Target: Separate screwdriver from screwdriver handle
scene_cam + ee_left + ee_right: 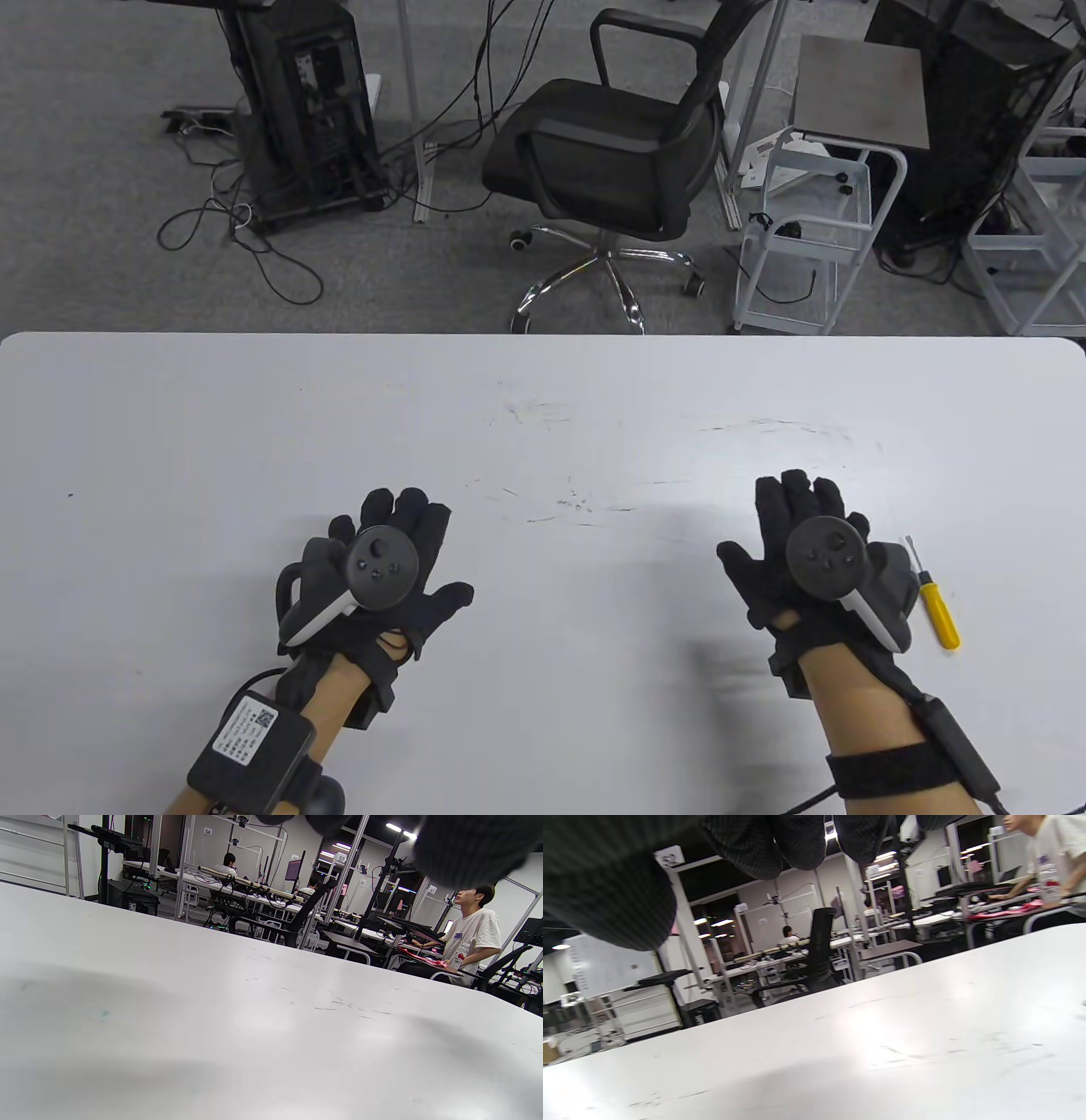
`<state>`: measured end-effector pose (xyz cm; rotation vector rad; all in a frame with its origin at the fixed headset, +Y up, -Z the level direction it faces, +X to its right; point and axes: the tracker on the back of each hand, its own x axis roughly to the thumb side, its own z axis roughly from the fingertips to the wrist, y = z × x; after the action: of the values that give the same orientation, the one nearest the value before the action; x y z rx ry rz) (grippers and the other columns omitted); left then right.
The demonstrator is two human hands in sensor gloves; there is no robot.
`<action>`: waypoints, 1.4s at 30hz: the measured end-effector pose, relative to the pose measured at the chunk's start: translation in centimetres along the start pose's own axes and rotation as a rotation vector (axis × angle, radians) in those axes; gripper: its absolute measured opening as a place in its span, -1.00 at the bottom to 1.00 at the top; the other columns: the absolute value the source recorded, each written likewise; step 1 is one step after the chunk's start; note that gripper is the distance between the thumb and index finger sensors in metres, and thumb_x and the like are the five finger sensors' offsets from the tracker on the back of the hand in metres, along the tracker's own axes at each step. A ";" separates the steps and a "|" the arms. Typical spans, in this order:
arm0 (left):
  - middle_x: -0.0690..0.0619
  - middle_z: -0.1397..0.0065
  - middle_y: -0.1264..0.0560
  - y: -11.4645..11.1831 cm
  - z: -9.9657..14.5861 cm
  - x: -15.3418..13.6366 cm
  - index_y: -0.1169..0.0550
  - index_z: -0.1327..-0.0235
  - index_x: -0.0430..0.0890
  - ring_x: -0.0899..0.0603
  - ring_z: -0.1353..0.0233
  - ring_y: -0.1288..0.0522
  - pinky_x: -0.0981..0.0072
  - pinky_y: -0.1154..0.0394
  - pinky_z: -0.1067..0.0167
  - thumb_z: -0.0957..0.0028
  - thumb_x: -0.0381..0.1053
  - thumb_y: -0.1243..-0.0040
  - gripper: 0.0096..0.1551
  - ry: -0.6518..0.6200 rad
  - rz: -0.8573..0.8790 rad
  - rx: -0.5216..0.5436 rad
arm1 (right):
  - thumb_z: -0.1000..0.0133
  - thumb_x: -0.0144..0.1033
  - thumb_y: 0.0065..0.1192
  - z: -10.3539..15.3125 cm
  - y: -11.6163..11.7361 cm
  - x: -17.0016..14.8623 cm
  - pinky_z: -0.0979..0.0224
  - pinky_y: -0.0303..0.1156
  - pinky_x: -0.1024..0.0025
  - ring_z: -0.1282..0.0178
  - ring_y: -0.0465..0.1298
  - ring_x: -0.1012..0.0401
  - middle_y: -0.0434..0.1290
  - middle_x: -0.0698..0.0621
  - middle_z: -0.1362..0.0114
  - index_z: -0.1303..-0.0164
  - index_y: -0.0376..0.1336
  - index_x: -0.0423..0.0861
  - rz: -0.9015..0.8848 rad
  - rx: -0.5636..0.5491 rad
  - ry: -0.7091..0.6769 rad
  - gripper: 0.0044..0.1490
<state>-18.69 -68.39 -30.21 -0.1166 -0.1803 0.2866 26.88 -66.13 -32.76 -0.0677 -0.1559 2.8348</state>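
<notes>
A small screwdriver with a yellow handle and a thin metal shaft lies on the white table, just right of my right hand. My right hand lies flat, palm down, fingers spread, holding nothing. My left hand lies flat, palm down, at the table's front left, also empty. In the left wrist view only gloved fingers at the top edge and bare table show. In the right wrist view gloved fingers hang over bare table. The screwdriver is in neither wrist view.
Beyond the table's far edge stand a black office chair, a computer tower with cables and a white cart. The tabletop has faint scuff marks in the middle.
</notes>
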 end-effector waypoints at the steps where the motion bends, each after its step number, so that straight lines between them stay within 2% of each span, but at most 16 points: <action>1: 0.13 -0.72 0.13 0.0 0.0 0.0 -0.03 -0.62 0.21 -0.32 -0.76 0.21 -0.41 0.18 -0.56 0.12 0.50 -0.19 0.10 0.000 -0.001 0.000 | -0.13 0.29 0.40 -0.2 0.0 -0.5 -0.62 -0.17 -0.41 -0.79 -0.12 -0.22 -0.13 0.05 -0.77 -0.71 -0.04 0.01 -0.003 0.005 0.021 0.11; 9: 0.13 -0.72 0.13 -0.1 0.0 0.1 -0.02 -0.62 0.21 -0.32 -0.76 0.21 -0.41 0.18 -0.56 0.12 0.50 -0.19 0.10 -0.002 -0.008 -0.004 | -0.14 0.25 0.44 -1.8 0.4 -5.5 -0.63 -0.16 -0.39 -0.79 -0.12 -0.23 -0.13 0.03 -0.77 -0.71 -0.04 -0.03 -0.021 0.039 0.257 0.12; 18: 0.13 -0.72 0.12 0.0 0.0 0.1 -0.03 -0.62 0.21 -0.32 -0.76 0.20 -0.41 0.18 -0.56 0.13 0.51 -0.19 0.10 -0.007 -0.009 0.001 | -0.12 0.16 0.53 -2.4 1.0 -12.0 -0.65 -0.07 -0.35 -0.77 -0.06 -0.21 -0.10 0.01 -0.74 -0.68 -0.01 -0.09 0.033 0.082 0.561 0.12; 21: 0.13 -0.72 0.13 0.0 0.0 0.1 -0.03 -0.62 0.21 -0.32 -0.76 0.20 -0.41 0.18 -0.56 0.12 0.50 -0.20 0.10 -0.005 -0.006 0.001 | -0.12 0.15 0.54 -2.3 1.4 -13.8 -0.65 -0.06 -0.34 -0.77 -0.05 -0.21 -0.10 0.01 -0.74 -0.67 -0.01 -0.09 0.035 0.115 0.620 0.12; 26: 0.13 -0.72 0.12 -0.2 -0.1 0.0 -0.03 -0.62 0.21 -0.32 -0.76 0.20 -0.41 0.18 -0.55 0.13 0.50 -0.20 0.10 0.001 -0.014 -0.005 | -0.12 0.15 0.54 -2.2 2.3 -15.2 -0.65 -0.02 -0.33 -0.75 -0.01 -0.22 -0.09 -0.01 -0.73 -0.67 0.00 -0.11 0.029 0.166 0.666 0.12; 33: 0.13 -0.72 0.13 -0.1 -0.1 0.0 -0.03 -0.62 0.21 -0.33 -0.76 0.20 -0.41 0.18 -0.55 0.13 0.51 -0.20 0.10 0.006 -0.019 -0.004 | -0.14 0.10 0.54 -2.2 3.3 -15.3 -0.61 0.09 -0.30 -0.68 0.11 -0.23 -0.01 -0.04 -0.70 -0.64 0.05 -0.13 0.063 0.215 0.683 0.05; 42: 0.13 -0.72 0.13 -0.1 -0.1 0.1 -0.03 -0.62 0.21 -0.33 -0.77 0.19 -0.41 0.18 -0.55 0.13 0.51 -0.20 0.10 0.005 -0.019 -0.008 | -0.18 -0.07 0.51 -2.4 3.9 -15.3 -0.55 0.22 -0.23 -0.58 0.23 -0.23 0.09 -0.08 -0.64 -0.59 0.13 -0.16 0.106 0.198 0.694 -0.11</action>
<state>-18.55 -68.51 -30.25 -0.1233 -0.1774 0.2662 40.46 -74.16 -35.09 -1.0142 0.2852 2.7247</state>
